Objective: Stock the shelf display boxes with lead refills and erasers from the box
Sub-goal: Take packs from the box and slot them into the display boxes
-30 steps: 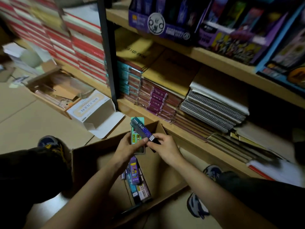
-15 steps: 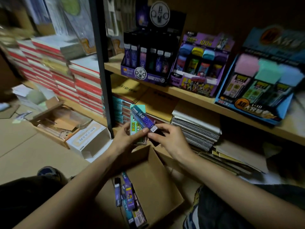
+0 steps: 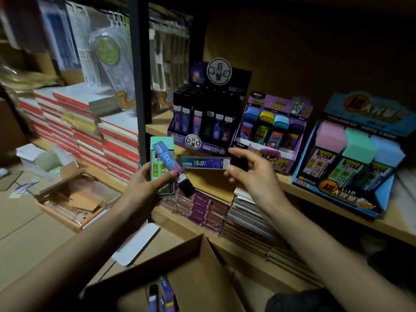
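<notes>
My left hand (image 3: 146, 188) grips a green-capped refill case (image 3: 160, 163) with a blue starry lead refill tube (image 3: 167, 161) laid across it. My right hand (image 3: 252, 174) pinches a second blue refill tube (image 3: 206, 163) by its end, holding it level in front of the shelf. Behind it stands the black-and-purple display box (image 3: 202, 122) with rows of refill tubes. To its right are a purple display box (image 3: 272, 131) with coloured caps and a blue display box (image 3: 351, 154) with pastel blocks. The open cardboard box (image 3: 198, 262) below holds more tubes (image 3: 166, 296).
A black upright post (image 3: 140, 86) divides the shelving. Stacks of red-edged notebooks (image 3: 90, 131) lie left of it, and spiral notebooks (image 3: 249, 219) fill the lower shelf. An open flat carton (image 3: 74, 199) and a white box sit on the floor at left.
The camera tilted up towards the shelf. My right hand has drawn one blue tube away from the bundle in my left hand and moved it right, towards the display boxes.
</notes>
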Demonstrator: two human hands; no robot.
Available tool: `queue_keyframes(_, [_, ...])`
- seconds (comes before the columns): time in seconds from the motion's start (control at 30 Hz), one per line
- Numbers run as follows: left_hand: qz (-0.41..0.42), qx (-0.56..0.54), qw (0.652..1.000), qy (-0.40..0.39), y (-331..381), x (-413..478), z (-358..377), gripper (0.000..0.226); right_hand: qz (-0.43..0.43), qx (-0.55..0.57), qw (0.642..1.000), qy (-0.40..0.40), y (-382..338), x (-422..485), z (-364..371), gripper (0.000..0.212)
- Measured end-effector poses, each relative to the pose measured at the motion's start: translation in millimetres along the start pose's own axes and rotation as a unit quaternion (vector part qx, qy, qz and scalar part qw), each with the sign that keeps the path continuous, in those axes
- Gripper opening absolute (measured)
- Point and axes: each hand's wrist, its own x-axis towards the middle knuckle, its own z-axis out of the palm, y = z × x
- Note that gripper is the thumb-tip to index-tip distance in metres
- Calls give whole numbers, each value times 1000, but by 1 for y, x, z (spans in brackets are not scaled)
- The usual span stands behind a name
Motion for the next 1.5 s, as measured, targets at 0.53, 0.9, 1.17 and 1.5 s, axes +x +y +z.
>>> queue_keyframes(0.53, [25, -67, 996, 52, 20, 14, -1, 50, -128, -198, 966, 103, -31, 146, 23, 11])
queue_keyframes(0.9, [42, -75, 995, 51, 19, 14, -4, 52, -147, -264, 952, 55, -27, 141, 28, 30])
queue_keyframes(1.17, [43, -70, 995, 54, 19, 14, -1, 51, -82, -292, 950, 80, -20, 148, 36, 19])
queue_keyframes(1.5, [58, -73, 994, 49, 21, 10, 1, 48, 54, -154, 976, -147, -15, 49, 57, 27])
